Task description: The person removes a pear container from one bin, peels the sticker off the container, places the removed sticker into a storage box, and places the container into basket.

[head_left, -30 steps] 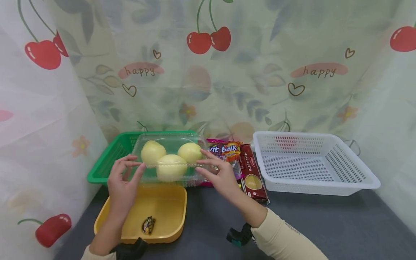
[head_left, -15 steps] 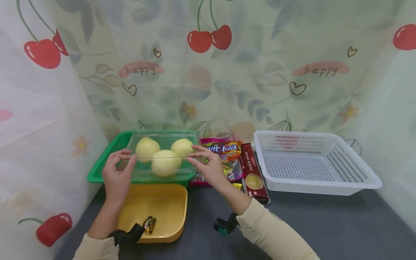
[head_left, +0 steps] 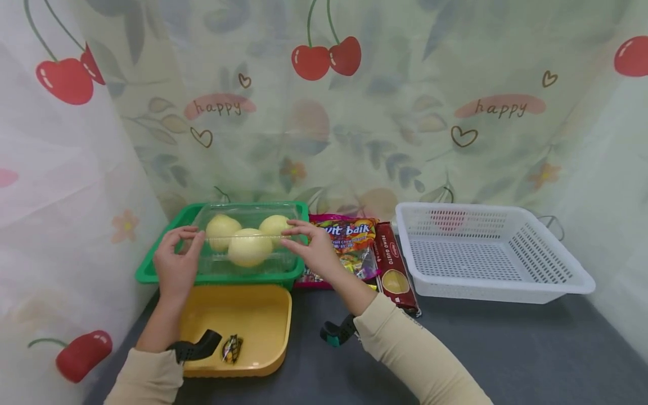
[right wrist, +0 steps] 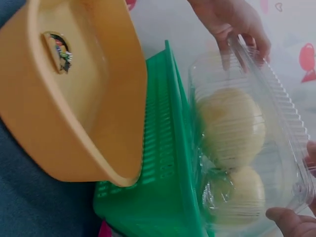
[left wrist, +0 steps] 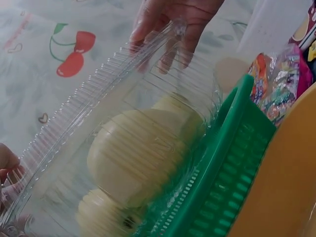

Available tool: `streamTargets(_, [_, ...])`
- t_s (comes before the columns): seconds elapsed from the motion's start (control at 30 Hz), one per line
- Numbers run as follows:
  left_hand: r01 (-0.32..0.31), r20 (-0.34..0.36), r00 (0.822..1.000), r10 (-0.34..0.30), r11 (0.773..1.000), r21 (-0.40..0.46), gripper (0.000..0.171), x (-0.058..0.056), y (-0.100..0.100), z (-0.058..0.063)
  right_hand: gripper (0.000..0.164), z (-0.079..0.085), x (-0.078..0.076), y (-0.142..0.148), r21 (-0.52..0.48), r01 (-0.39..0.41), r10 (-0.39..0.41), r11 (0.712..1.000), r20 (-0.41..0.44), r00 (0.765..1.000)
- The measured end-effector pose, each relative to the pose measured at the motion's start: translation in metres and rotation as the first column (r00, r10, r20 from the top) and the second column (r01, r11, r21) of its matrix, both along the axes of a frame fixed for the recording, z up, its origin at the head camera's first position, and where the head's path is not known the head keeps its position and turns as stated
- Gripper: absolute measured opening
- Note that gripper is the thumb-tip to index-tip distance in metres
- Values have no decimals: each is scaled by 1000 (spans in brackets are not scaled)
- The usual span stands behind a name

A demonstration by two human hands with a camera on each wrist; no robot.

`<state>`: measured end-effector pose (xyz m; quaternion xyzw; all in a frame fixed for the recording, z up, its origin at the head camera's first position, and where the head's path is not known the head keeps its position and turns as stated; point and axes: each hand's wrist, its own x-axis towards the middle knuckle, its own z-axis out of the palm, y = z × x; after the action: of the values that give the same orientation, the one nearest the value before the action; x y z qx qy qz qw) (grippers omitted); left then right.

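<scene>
A clear plastic clamshell box (head_left: 243,211) with three round pale-yellow fruits (head_left: 250,248) inside is held between my hands over the green basket (head_left: 147,271). My left hand (head_left: 174,260) pinches the box's left end at the ridged rim. My right hand (head_left: 316,247) pinches the opposite end, thumb and fingers on the rim. In the left wrist view the box (left wrist: 64,143) is tilted and overlaps the basket's edge. The right wrist view shows two of the fruits (right wrist: 232,128) through the ribbed plastic, beside the basket's slotted wall (right wrist: 163,143).
A yellow tub (head_left: 273,332) with a small wrapped item (head_left: 232,349) stands in front of the basket. To the right lie colourful candy bags (head_left: 354,242) and a dark red packet (head_left: 392,270). Further right is a white perforated basket (head_left: 486,289). A printed curtain (head_left: 354,157) hangs behind.
Both hands have carried the clear box leftward and slightly back, so it now overlaps the green basket more fully. More of the candy bags shows at the right. The grip looks the same.
</scene>
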<state>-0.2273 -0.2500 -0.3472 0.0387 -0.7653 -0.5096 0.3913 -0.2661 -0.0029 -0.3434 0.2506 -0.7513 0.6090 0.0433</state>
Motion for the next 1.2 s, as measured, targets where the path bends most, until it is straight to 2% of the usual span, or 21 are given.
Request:
streamTargets(0.33, [-55,23,998,56,997,-47,24,-15,-9,-2,27,-10,-23,-12,71,26,-34,997,113,993])
streamTargets(0.57, [-64,55,996,67,996,-58,28,-25,-19,-8,29,-12,-32,-17,125,-45,25,991,160,987])
streamTargets(0.7, [-50,77,996,54,997,-52,28,-32,-22,-11,29,-13,-35,-18,141,-53,29,989,169,985])
streamTargets(0.9, [-38,139,989,41,999,-19,28,-40,-25,-17,30,-15,-38,-20,140,-69,43,988,185,982])
streamTargets(1.1, [-35,231,972,37,999,-15,34,-46,-26,-21,30,-19,-41,-20,156,-72,38,985,210,977])
streamTargets(1.2, [-23,255,967,28,1000,-20,34,-47,-26,-23,29,-21,-43,-20,164,-67,30,984,221,975])
